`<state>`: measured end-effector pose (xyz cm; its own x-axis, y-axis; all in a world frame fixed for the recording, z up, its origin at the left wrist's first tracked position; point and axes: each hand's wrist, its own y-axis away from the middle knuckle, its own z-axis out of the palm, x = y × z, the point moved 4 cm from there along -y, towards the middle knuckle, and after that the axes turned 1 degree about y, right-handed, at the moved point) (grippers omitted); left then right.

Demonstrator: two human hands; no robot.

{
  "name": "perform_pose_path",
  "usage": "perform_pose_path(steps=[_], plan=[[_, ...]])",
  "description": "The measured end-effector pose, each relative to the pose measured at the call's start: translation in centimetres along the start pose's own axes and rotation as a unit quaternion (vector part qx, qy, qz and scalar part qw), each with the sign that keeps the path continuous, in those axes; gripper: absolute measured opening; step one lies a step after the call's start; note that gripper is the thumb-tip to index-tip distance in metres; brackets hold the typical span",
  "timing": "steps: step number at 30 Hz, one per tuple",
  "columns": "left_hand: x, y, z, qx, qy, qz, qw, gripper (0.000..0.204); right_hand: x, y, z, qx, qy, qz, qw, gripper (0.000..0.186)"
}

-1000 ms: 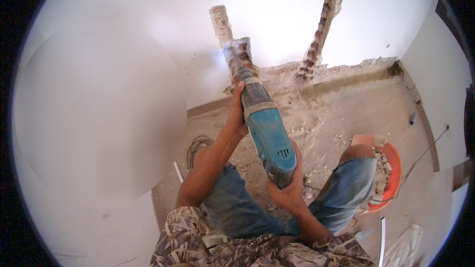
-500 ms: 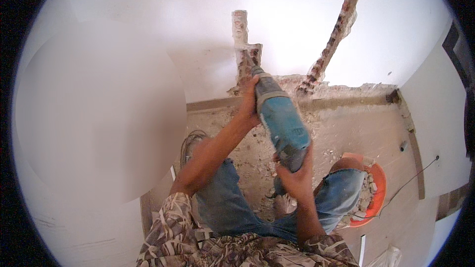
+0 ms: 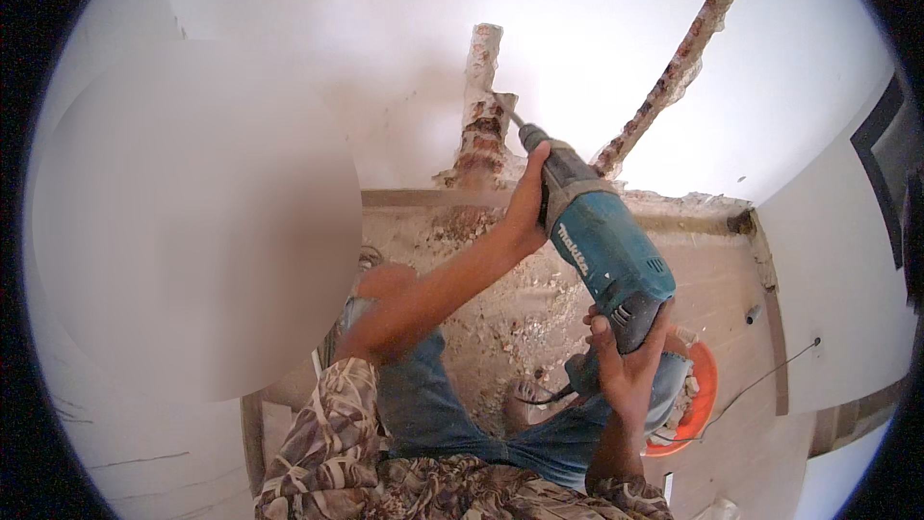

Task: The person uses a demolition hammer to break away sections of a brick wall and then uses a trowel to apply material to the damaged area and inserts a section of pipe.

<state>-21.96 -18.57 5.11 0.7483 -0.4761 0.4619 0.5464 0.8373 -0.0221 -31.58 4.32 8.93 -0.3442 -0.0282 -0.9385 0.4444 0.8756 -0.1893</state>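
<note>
A teal and black rotary hammer is tilted up and leftward toward the wall, held in both hands. My left hand wraps around its dark front section behind the chuck. At the rear, my right hand grips the handle, its fingers partly behind the tool. The thin metal bit reaches the right edge of a chiselled groove in the white wall, where red brick shows. Whether the tip presses into the brick, I cannot tell.
A longer diagonal groove runs up the wall to the right. Broken rubble covers the floor between my legs. An orange bucket with rubble stands beside my right knee, near a thin cable. A large blurred pale patch hides the left side.
The rotary hammer and both hands have shifted right. The bit has moved from inside the groove to its right edge, and the tool leans more to the left.
</note>
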Motion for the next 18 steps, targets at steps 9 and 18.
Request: perform_pose_path(steps=[9, 18], plan=[[2.3, -3.8, 1.4, -0.018, 0.104, -0.001, 0.994, 0.061, -6.3, -5.2, 0.4, -0.008, 0.030, 0.012, 0.999, 0.096], [2.8, -6.2, 1.6, -0.003, 0.143, 0.031, 0.989, 0.059, -8.5, -8.3, 0.1, -0.047, 0.060, -0.048, 0.996, 0.085]])
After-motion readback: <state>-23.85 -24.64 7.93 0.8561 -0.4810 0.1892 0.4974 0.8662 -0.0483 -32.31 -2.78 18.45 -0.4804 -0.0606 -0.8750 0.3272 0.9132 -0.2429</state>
